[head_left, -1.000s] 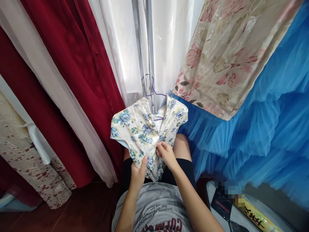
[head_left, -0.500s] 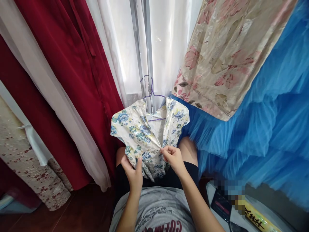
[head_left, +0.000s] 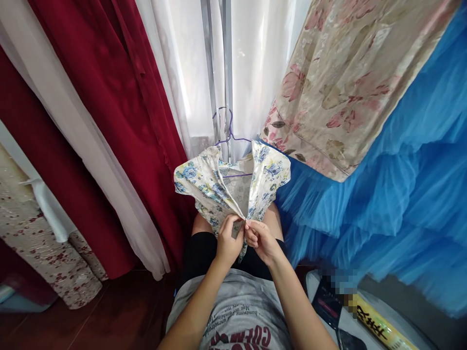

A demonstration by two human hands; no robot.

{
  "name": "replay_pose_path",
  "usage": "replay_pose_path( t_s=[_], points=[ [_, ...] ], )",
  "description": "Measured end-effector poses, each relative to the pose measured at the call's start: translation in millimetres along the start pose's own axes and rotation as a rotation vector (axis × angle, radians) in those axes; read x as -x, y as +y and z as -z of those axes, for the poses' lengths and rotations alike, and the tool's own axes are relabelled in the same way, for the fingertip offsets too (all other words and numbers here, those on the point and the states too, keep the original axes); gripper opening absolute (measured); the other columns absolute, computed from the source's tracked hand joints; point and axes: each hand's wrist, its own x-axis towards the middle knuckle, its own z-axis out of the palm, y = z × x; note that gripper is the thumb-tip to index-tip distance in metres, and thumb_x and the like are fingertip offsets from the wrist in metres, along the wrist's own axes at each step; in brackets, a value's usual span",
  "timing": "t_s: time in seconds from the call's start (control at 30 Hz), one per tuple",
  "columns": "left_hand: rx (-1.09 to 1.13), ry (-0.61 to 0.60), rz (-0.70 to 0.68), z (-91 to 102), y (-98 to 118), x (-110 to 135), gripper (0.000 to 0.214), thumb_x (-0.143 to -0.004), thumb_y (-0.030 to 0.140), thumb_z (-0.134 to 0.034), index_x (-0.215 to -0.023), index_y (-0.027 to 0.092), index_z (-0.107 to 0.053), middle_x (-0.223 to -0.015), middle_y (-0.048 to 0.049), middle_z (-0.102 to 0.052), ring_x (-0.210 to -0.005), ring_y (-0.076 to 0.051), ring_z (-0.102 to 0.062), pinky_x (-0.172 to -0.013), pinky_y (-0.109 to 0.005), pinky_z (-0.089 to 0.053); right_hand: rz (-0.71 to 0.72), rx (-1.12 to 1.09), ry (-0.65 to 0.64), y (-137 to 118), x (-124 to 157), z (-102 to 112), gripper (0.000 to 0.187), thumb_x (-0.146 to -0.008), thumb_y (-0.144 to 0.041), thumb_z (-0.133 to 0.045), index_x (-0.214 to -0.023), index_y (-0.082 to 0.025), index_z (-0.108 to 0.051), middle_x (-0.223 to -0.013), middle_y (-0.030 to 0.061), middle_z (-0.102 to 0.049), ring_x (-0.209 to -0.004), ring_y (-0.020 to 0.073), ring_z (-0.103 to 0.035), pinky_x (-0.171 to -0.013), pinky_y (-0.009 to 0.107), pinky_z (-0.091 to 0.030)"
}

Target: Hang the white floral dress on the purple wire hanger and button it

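Note:
A white blouse with blue flowers (head_left: 204,182) hangs on a purple wire hanger (head_left: 231,130) in front of my lap. Its V-neck is spread wide above my fingers, and the hanger's lower bar shows through the opening. My left hand (head_left: 229,240) is closed on the front edge of the blouse, thumb and fingers pinched at the base of the V. Right beside it, my right hand (head_left: 261,238) pinches the other front edge at the same spot. The two sets of fingertips nearly touch. Whatever fastening lies between them is hidden.
Red fabric (head_left: 120,146) and a sheer white length hang at the left. A beige floral garment (head_left: 328,102) and a blue ruffled tulle skirt (head_left: 401,194) hang at the right. Grey metal poles (head_left: 226,58) stand behind the hanger. A yellow packet (head_left: 383,323) lies at lower right.
My left hand has moved up and right from the blouse's side to the middle front, joining my right hand there. The right hand stays pinched on the cloth.

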Motion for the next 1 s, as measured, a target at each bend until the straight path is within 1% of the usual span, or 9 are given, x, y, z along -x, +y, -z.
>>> replay_pose_path(
  t_s=[0.13, 0.27, 0.37, 0.5, 0.6, 0.67, 0.83, 0.93, 1.0],
  points=[
    [-0.026, -0.161, 0.066, -2.1, 0, -7, 0.006, -0.094, 0.020, -0.054, -0.090, 0.023, -0.058, -0.090, -0.0039, -0.068, -0.089, -0.020, -0.066, -0.084, -0.030, -0.051, 0.114, 0.141, 0.114, -3, 4, 0, 0.035, -0.075, -0.049, -0.072, -0.065, -0.019, -0.058, -0.040, -0.0071, -0.041, -0.037, 0.0060, -0.027, -0.041, 0.023, -0.015],
    [-0.040, -0.220, 0.058, 1.0, 3, -7, 0.009, -0.095, 0.019, -0.051, -0.088, 0.023, -0.055, -0.087, -0.0039, -0.066, -0.079, -0.018, -0.064, -0.076, -0.028, -0.050, 0.201, 0.314, 0.228, -23, 2, -3, 0.033, -0.075, -0.046, -0.073, -0.063, -0.018, -0.061, -0.043, -0.0044, -0.047, -0.039, 0.0073, -0.033, -0.042, 0.023, -0.021],
    [-0.083, -0.260, 0.090, 8.8, -1, -4, 0.007, -0.093, 0.017, -0.051, -0.090, 0.022, -0.053, -0.088, -0.0045, -0.065, -0.078, -0.018, -0.063, -0.073, -0.027, -0.048, 0.243, 0.340, 0.205, -47, -16, -12, 0.030, -0.075, -0.044, -0.071, -0.065, -0.016, -0.065, -0.044, -0.0043, -0.048, -0.040, 0.0073, -0.032, -0.042, 0.024, -0.021],
    [-0.162, -0.306, 0.138, 24.8, -8, -7, 0.008, -0.090, 0.014, -0.052, -0.088, 0.022, -0.051, -0.085, -0.0035, -0.064, -0.074, -0.018, -0.063, -0.068, -0.026, -0.046, 0.317, 0.354, 0.140, -81, -61, -33, 0.031, -0.072, -0.045, -0.072, -0.064, -0.016, -0.066, -0.044, -0.0044, -0.047, -0.039, 0.0065, -0.031, -0.041, 0.024, -0.018],
    [-0.264, -0.338, 0.170, 37.4, -7, -14, 0.009, -0.089, 0.014, -0.052, -0.088, 0.023, -0.052, -0.082, -0.0026, -0.064, -0.074, -0.019, -0.064, -0.068, -0.027, -0.045, 0.373, 0.365, 0.109, -107, -93, -50, 0.031, -0.069, -0.044, -0.073, -0.059, -0.016, -0.063, -0.045, -0.0032, -0.049, -0.039, 0.0060, -0.030, -0.040, 0.023, -0.017],
    [-0.349, -0.377, 0.164, 43.4, -3, -18, 0.010, -0.088, 0.012, -0.052, -0.089, 0.023, -0.052, -0.083, -0.0032, -0.065, -0.075, -0.020, -0.065, -0.069, -0.028, -0.044, 0.403, 0.359, 0.098, -123, -108, -60, 0.029, -0.069, -0.041, -0.073, -0.058, -0.016, -0.063, -0.046, -0.0030, -0.049, -0.040, 0.0058, -0.030, -0.040, 0.023, -0.017],
    [-0.516, -0.525, 0.060, 43.1, -2, -12, 0.016, -0.085, 0.008, -0.051, -0.093, 0.021, -0.056, -0.092, -0.0077, -0.068, -0.080, -0.024, -0.067, -0.067, -0.030, -0.042, 0.465, 0.339, 0.099, -148, -118, -73, 0.023, -0.074, -0.032, -0.070, -0.061, -0.015, -0.064, -0.049, -0.0027, -0.050, -0.042, 0.0057, -0.032, -0.041, 0.022, -0.020],
    [-0.448, -0.576, 0.033, 37.9, -4, -9, 0.015, -0.086, 0.010, -0.054, -0.093, 0.021, -0.059, -0.091, -0.0068, -0.069, -0.080, -0.023, -0.067, -0.068, -0.029, -0.044, 0.477, 0.363, 0.096, -148, -113, -73, 0.024, -0.079, -0.033, -0.067, -0.063, -0.015, -0.064, -0.049, -0.0030, -0.051, -0.042, 0.0059, -0.033, -0.041, 0.022, -0.021],
    [-0.327, -0.576, 0.020, 37.8, -1, -22, 0.010, -0.088, 0.013, -0.056, -0.090, 0.022, -0.061, -0.086, -0.0043, -0.069, -0.079, -0.022, -0.067, -0.070, -0.028, -0.046, 0.497, 0.384, 0.086, -145, -106, -71, 0.023, -0.082, -0.035, -0.065, -0.068, -0.016, -0.063, -0.049, -0.0035, -0.052, -0.041, 0.0064, -0.034, -0.041, 0.022, -0.022]
  ],
)
